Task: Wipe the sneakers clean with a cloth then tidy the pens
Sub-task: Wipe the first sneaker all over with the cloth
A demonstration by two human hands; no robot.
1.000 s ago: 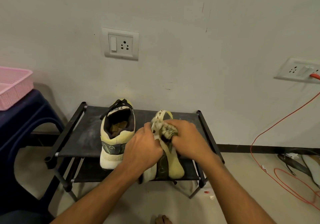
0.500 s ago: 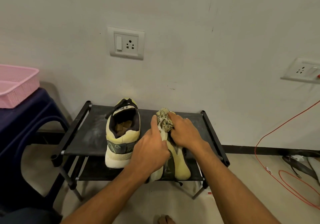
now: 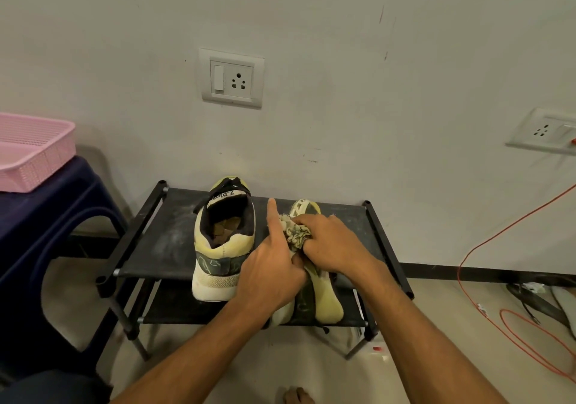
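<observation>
Two pale yellow sneakers sit on a low black shoe rack (image 3: 162, 235). The left sneaker (image 3: 223, 241) stands upright with its heel toward me. The right sneaker (image 3: 321, 297) is tipped on its side, sole edge up. My left hand (image 3: 271, 275) grips the right sneaker's side, its index finger pointing up. My right hand (image 3: 330, 244) clutches a crumpled patterned cloth (image 3: 296, 232) and presses it against the right sneaker near the toe. No pens are visible.
A pink basket (image 3: 34, 151) rests on a dark blue plastic stool (image 3: 46, 216) at the left. Wall sockets (image 3: 232, 79) sit above the rack. An orange cable (image 3: 486, 241) trails over the floor at the right, by dark footwear (image 3: 542, 304). A bare toe (image 3: 296, 396) shows at the bottom.
My right hand slid the cloth along the right sneaker toward its toe, then a little back. My left hand's index finger has lifted straight. The camera moved closer and shifted slightly.
</observation>
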